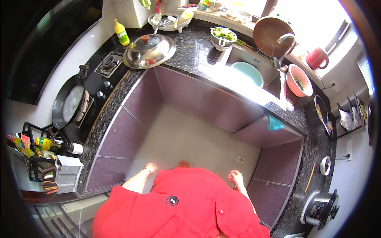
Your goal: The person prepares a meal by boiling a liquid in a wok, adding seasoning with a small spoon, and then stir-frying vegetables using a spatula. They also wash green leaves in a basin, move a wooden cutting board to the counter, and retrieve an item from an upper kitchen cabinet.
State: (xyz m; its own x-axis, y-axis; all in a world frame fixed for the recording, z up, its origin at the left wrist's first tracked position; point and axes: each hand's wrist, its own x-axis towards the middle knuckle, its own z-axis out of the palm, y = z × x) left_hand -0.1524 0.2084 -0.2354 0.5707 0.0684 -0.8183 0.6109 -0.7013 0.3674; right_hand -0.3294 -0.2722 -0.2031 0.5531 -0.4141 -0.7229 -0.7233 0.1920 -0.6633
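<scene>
My left hand (151, 168) hangs at my side over the floor, near the left cabinet fronts; it wears a bracelet, and its fingers are too small to make out. On the other side my right hand (235, 177) hangs with its fingers loosely curled and nothing seen in it. Neither hand touches the counter. To the left, a black wok (71, 99) with whitish contents sits on the gas stove (94, 108). A lidded pan (150, 50) covers part of the counter corner. Ahead, a light-blue basin (247, 73) rests in the steel sink (251, 57).
Green vegetables fill a colander (223, 37) left of the sink. Right of it stand a pink basin (298, 80) and a black pot (316, 114). An electric pressure cooker (320, 208) occupies the right counter. Seasoning bottles (44, 143) crowd a left rack. A teal cloth (275, 122) hangs at the cabinet.
</scene>
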